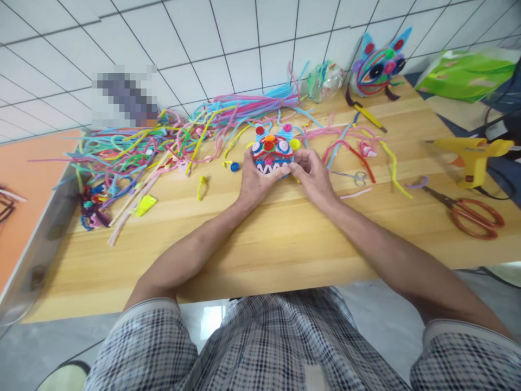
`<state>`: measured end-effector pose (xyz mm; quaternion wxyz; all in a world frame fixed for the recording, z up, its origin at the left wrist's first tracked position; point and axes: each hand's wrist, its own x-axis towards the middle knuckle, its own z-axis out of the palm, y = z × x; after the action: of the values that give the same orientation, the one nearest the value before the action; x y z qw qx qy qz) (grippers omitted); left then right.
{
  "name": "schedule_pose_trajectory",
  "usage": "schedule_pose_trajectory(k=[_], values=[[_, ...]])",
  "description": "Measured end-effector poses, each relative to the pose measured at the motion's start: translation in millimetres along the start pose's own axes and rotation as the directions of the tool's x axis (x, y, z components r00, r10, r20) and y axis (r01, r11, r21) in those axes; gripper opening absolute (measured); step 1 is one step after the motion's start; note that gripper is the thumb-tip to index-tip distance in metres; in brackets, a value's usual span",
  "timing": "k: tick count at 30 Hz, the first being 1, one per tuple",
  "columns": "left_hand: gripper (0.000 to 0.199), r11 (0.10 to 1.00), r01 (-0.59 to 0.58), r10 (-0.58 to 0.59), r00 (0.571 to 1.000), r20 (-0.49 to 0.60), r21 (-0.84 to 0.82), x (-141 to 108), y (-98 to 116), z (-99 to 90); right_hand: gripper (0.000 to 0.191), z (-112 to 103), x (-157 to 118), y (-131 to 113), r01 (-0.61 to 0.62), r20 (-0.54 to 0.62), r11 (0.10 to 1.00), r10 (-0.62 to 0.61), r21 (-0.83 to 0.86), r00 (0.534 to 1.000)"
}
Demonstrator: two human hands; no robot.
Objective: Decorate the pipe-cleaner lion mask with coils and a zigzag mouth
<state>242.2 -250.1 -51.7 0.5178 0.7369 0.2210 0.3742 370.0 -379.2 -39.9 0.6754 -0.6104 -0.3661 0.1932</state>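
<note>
A small mask-like animal head (272, 147) made of coloured pipe cleaners faces me near the middle of the wooden table. It has blue ears with red and pink discs, round eyes and a white zigzag row of teeth. My left hand (260, 182) is closed on its left side, thumb along the lower edge. On the other side my right hand (311, 174) grips the lower right corner between thumb and fingers. Close by lie a small blue coil (235, 166), a yellow twisted pipe cleaner (201, 188) and small metal scissors (354, 177).
Loose pipe cleaners (134, 152) are heaped at the left, with a long bundle (256, 103) by the tiled wall. A finished-looking animal head (378, 70) stands at back right. A yellow cutter (371, 118), glue gun (472, 157) and orange-handled scissors (476, 217) lie at right.
</note>
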Motion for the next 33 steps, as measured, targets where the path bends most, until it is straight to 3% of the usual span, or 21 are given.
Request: schedule_pose_trajectory(k=[8, 12, 14, 18, 24, 33], values=[[0.101, 0.999, -0.013, 0.014, 1.000, -0.019, 0.030, 0, 5, -0.5, 0.055, -7, 10, -6, -0.197, 0.070, 0.968, 0.188, 0.157, 0.980], [0.094, 0.997, -0.028, 0.032, 0.998, -0.048, 0.067, 0, 3, 0.9, 0.042, -14, 14, -9, -0.293, 0.081, 0.945, 0.283, 0.149, 0.956], [0.094, 0.997, -0.028, 0.033, 0.997, -0.066, 0.074, 0, 1, 2.1, 0.035, -17, 13, -9, -0.271, 0.007, 0.951, 0.273, 0.149, 0.962], [0.093, 0.998, -0.031, 0.035, 0.997, -0.073, 0.059, 0, -2, 3.7, 0.028, -16, 9, -12, -0.116, -0.124, 0.981, 0.135, 0.154, 0.983], [0.094, 0.998, -0.042, 0.046, 0.997, -0.065, 0.056, 1, -2, 3.4, 0.035, -7, 6, -23, -0.021, -0.095, 0.989, 0.035, 0.149, 0.995], [0.102, 0.998, -0.016, 0.017, 1.000, -0.021, 0.064, 1, 1, 2.2, 0.055, -17, 3, -25, -0.043, -0.106, 0.999, 0.041, -0.020, 0.994]])
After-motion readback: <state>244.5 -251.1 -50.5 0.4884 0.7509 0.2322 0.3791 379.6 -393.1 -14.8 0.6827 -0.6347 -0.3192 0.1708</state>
